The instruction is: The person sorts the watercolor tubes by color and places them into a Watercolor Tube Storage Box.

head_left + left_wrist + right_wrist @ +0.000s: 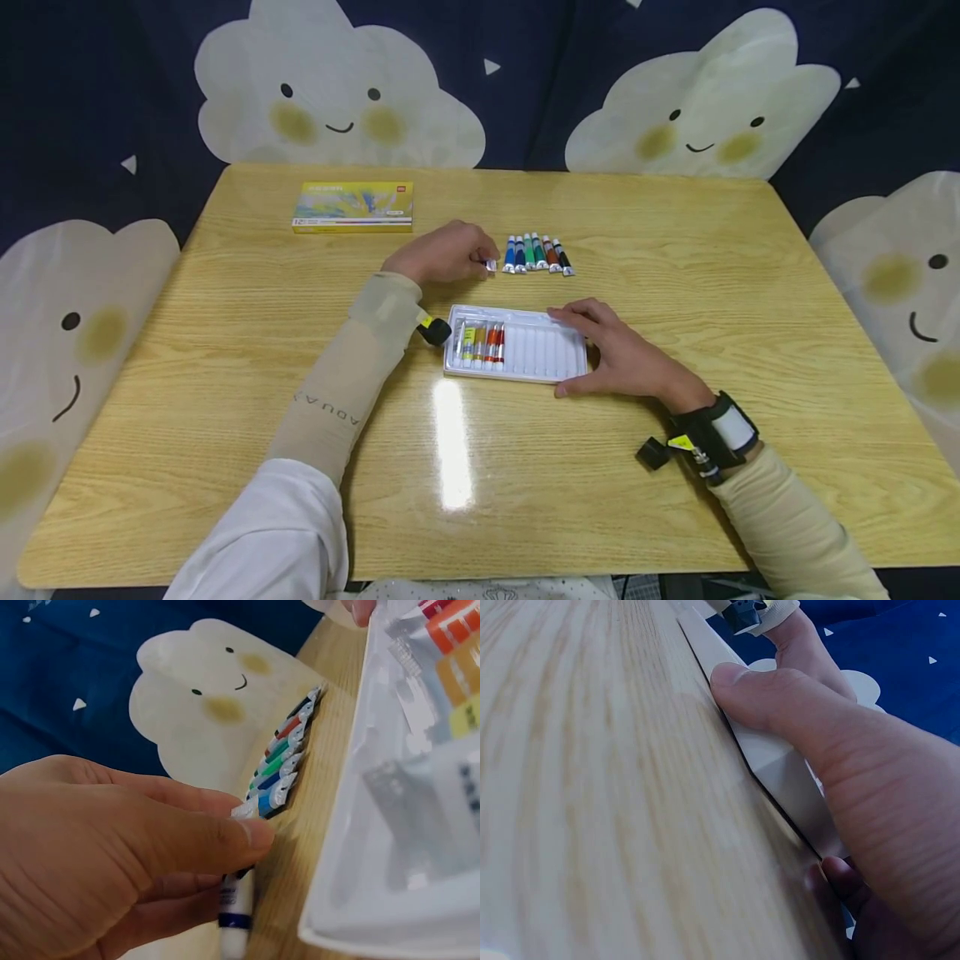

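Note:
My left hand (444,252) pinches a small paint tube (236,904) between thumb and fingers. White with a dark blue band near its cap, the tube points cap-down in the left wrist view. A row of paint tubes (536,252) in blue, green, brown and black lies just right of that hand. Nearer to me, a white plastic tray (546,346) has several tubes (480,346) in its left slots, from silver-white through yellow to red; its right slots hold none. My right hand (622,354) grips the tray's right end, thumb (754,694) against the near side.
A yellow paint box (352,208) lies at the back left of the wooden table (735,292). Behind the table hangs a dark blue curtain (525,83) with smiling clouds. A wrist camera (435,331) on my left arm sits close to the tray's left end.

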A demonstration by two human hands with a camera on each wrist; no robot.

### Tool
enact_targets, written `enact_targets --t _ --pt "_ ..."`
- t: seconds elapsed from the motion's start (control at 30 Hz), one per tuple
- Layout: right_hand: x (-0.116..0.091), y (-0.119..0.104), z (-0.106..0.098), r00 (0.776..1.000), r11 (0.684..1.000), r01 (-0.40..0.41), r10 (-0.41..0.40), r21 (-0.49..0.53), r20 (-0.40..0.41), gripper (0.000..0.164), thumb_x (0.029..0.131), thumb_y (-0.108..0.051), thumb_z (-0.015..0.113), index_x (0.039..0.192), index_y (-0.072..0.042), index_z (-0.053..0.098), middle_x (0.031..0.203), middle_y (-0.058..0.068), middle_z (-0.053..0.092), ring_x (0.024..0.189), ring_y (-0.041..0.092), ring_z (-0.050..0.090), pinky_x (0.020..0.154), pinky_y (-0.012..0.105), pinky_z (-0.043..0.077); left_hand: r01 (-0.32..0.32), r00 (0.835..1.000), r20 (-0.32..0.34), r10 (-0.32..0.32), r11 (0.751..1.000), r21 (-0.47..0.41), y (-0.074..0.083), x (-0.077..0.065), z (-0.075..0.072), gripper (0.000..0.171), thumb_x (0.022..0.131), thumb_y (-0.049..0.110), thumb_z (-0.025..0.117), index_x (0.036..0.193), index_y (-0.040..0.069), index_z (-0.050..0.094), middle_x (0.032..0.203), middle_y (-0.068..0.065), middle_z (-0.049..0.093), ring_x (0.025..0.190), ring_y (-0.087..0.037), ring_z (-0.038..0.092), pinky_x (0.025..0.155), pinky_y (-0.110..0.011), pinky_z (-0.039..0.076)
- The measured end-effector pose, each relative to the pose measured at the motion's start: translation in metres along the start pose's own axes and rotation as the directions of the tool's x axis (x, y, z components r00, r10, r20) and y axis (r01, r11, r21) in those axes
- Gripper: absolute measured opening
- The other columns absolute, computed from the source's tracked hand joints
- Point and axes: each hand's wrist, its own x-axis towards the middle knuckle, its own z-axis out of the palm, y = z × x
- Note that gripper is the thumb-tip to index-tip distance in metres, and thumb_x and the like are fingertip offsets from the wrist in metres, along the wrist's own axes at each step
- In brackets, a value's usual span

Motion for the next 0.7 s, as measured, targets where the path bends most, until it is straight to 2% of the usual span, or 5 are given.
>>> enact_targets --t 0.27,0.4,0.7 --pt "0.0 0.0 -0.001 1.0 1.0 -0.012 0.012 -0.004 0.005 0.104 0.061 -0.071 0.078 0.149 -0.038 0.034 0.149 0.0 0.032 0.134 0.019 0.034 0.105 0.046 0.04 0.051 0.999 0.012 -0.05 0.998 -0.045 0.01 -0.002 -0.005 0.034 0.094 0.028 0.064 0.126 0.019 0.064 0.121 0.002 0.069 0.106 -0.011 0.064 0.093 -0.031 0.054" --pt "0.0 0.0 -0.001 1.0 1.0 -0.01 0.01 -0.011 0.007 0.105 0.061 -0.071 0.078 0.149 -0.038 0.033 0.149 0.0 0.032 0.134 0.02 0.034 0.105 0.047 0.04 0.064 0.998 0.028 -0.063 0.997 -0.037 0.015 -0.003 -0.007 0.035 0.096 0.032 0.061 0.129 0.023 0.062 0.125 0.003 0.067 0.11 -0.011 0.063 0.098 -0.031 0.052" --pt "0.0 0.0 0.0 1.0 1.0 0.008 -0.008 -0.013 -0.003 0.104 0.061 -0.071 0.078 0.149 -0.037 0.034 0.148 0.0 0.033 0.133 0.019 0.035 0.106 0.046 0.04 0.064 0.998 0.031 -0.063 0.997 -0.038 0.026 -0.005 -0.01 0.03 0.095 0.03 0.063 0.123 0.022 0.064 0.12 0.002 0.069 0.106 -0.012 0.064 0.095 -0.031 0.053"
